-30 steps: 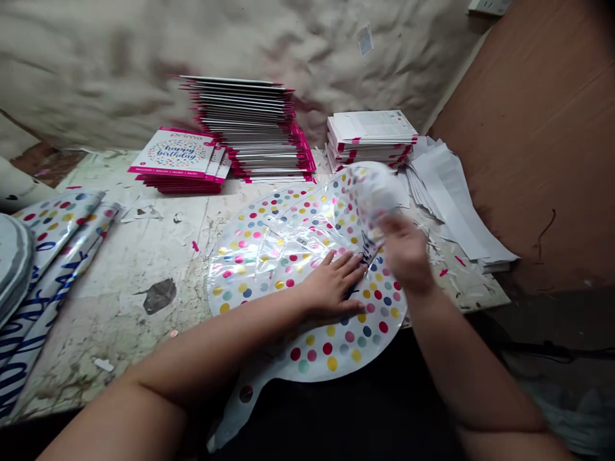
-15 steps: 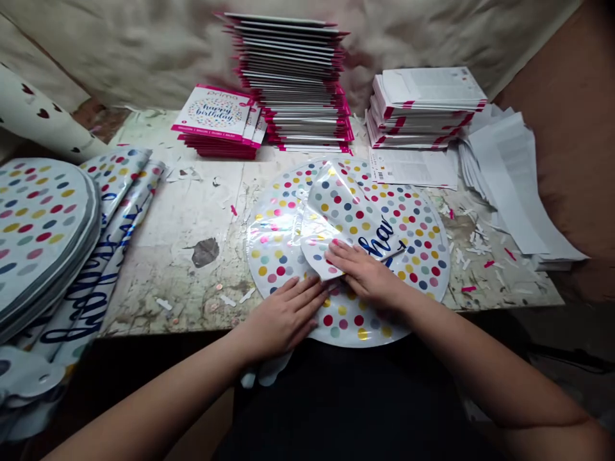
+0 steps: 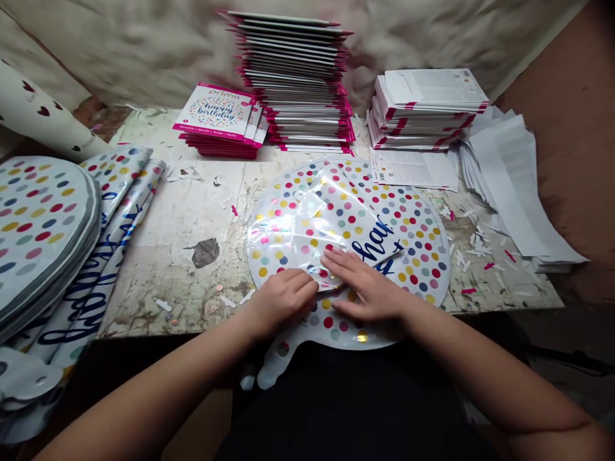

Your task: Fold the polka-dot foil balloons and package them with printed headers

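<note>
Ok so, landmark is the tall card stack (image 3: 298, 89) at the back. The round spotted balloon (image 3: 425, 256) lies flat on the surface (image 3: 144, 275), on the near side of that stack and a bit right of it. On top is a folded spotted piece (image 3: 343, 205) with dark blue lettering; can't tell if it's part of that balloon or a separate one.

I'd call this the folding step, with a fold being pressed down. The right grip (image 3: 368, 288) is laid over the folded piece, fingers together, thumb out to the side, pinching nothing. The left grip (image 3: 286, 294) is curled at the edge furthest from the stack; fingertips are tucked out of sight, so no idea if it's pinching. Next move imo calls for the right pressing flat while the left turns that edge over evenly, since shiny film could spring back.

Orientation: the balloon's tail (image 3: 273, 365) points away from the stack, toward the person and leftward, so the long axis runs from there across to the stack's right. The folded piece aims a corner back toward the stack, but looks too squarish for me to call a long axis.
</note>
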Action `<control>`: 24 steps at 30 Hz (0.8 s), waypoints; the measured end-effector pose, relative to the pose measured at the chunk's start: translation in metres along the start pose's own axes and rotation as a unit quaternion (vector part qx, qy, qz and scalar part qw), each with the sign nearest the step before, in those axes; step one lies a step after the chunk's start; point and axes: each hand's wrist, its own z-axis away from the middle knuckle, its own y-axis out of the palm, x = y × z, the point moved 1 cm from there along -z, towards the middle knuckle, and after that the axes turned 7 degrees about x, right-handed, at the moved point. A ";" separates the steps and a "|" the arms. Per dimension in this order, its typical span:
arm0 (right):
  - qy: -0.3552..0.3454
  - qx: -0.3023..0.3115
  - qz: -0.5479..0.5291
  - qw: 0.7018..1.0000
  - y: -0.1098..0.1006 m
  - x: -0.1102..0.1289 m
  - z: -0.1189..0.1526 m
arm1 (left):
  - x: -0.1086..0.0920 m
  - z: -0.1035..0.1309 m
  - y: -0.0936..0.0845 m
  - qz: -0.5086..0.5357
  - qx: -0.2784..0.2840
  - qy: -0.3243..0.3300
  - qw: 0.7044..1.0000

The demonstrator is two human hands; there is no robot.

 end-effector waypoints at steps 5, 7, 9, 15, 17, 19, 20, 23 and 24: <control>0.002 -0.149 0.018 0.989 0.005 -0.014 0.017 | -0.009 -0.030 -0.035 0.170 0.072 -0.052 0.981; -0.027 -0.136 0.024 0.990 0.004 -0.021 0.023 | -0.008 -0.050 -0.041 0.204 0.158 0.024 0.966; -0.076 -0.104 0.020 0.991 0.001 -0.027 0.028 | 0.001 -0.073 -0.035 0.173 0.178 0.073 0.966; -0.073 -0.075 -0.015 0.994 -0.010 -0.044 0.046 | 0.042 -0.116 0.019 -0.040 0.209 0.069 0.975; -0.059 -0.075 -0.038 0.995 -0.014 -0.047 0.053 | 0.044 -0.118 0.024 -0.059 0.199 0.044 0.977; -0.052 -0.071 -0.047 0.995 -0.017 -0.047 0.058 | 0.039 -0.119 0.025 -0.072 0.177 0.044 0.981; -0.050 -0.072 -0.043 0.995 -0.018 -0.046 0.061 | 0.034 -0.120 0.025 -0.076 0.172 0.061 0.980; -0.044 -0.077 -0.013 0.996 -0.018 -0.042 0.066 | 0.023 -0.129 0.030 -0.073 0.183 0.115 0.974; -0.039 -0.080 -0.004 0.996 -0.017 -0.040 0.067 | 0.021 -0.132 0.032 -0.069 0.190 0.117 0.972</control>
